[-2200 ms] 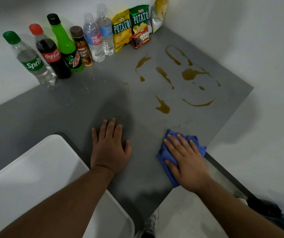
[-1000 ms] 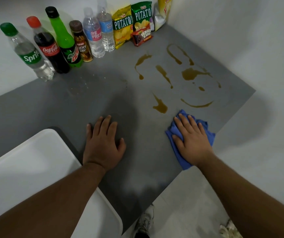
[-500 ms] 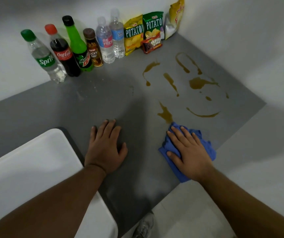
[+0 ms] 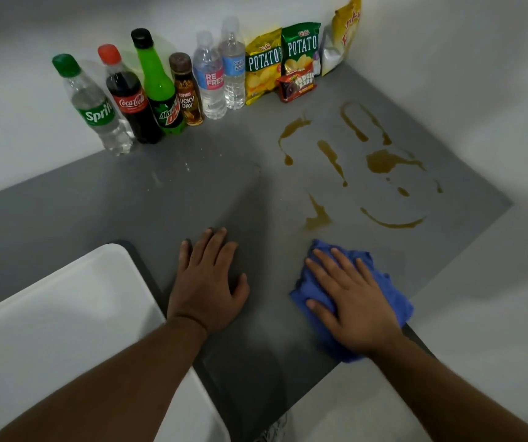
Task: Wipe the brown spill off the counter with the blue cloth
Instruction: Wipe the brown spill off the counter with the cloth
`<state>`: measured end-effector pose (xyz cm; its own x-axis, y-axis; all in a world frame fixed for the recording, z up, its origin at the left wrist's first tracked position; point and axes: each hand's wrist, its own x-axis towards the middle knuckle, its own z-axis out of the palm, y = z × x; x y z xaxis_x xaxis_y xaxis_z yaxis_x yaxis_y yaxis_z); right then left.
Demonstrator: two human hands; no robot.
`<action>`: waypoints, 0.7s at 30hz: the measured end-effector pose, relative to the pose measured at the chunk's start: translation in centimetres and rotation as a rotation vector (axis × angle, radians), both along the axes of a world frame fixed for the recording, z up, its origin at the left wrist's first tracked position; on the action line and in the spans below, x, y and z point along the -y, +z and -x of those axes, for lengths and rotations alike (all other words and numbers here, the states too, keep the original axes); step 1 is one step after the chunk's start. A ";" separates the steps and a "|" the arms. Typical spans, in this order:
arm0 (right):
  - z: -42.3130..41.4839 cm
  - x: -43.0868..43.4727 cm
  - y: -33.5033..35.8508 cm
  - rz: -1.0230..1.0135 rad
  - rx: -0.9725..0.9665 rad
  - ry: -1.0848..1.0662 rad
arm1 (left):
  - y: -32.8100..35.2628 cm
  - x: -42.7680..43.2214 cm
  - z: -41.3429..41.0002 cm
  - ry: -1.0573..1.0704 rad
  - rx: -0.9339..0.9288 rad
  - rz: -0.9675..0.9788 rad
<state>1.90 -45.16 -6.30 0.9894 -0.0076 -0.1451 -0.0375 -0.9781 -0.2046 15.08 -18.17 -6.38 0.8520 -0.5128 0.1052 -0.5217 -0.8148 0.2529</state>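
Observation:
The blue cloth (image 4: 312, 283) lies crumpled on the grey counter (image 4: 128, 202) near its front right edge. My right hand (image 4: 353, 298) presses flat on it, fingers spread, pointing away and left. Brown spill (image 4: 383, 161) streaks and puddles spread over the counter's far right part; the nearest patch (image 4: 318, 218) lies just beyond the cloth, a small gap apart. My left hand (image 4: 208, 282) rests flat on the bare counter, left of the cloth, holding nothing.
A row of bottles (image 4: 141, 90) and snack bags (image 4: 288, 55) stands along the back wall. A white chair seat (image 4: 49, 330) sits at the lower left. White walls close the back and right. The counter's right edge (image 4: 466, 247) runs diagonally beside the cloth.
My right hand slid the cloth forward toward the nearest brown patch, then back a little toward me. The left hand has stayed flat in place. The view shifted slightly.

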 end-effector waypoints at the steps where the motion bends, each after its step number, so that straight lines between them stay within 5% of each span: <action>1: 0.1 1.1 0.2 0.006 -0.003 -0.059 | 0.0 0.0 0.0 0.003 0.003 0.000; 8: -5.2 0.1 0.2 0.069 -0.035 -0.329 | -0.6 0.0 -0.1 0.002 0.011 -0.027; 14: -1.9 -0.1 0.3 0.009 0.010 -0.162 | -1.1 -0.2 -0.3 -0.010 0.022 -0.027; 21: -7.0 -0.2 0.1 0.096 -0.032 -0.372 | -0.7 -0.1 -0.4 -0.001 0.018 -0.018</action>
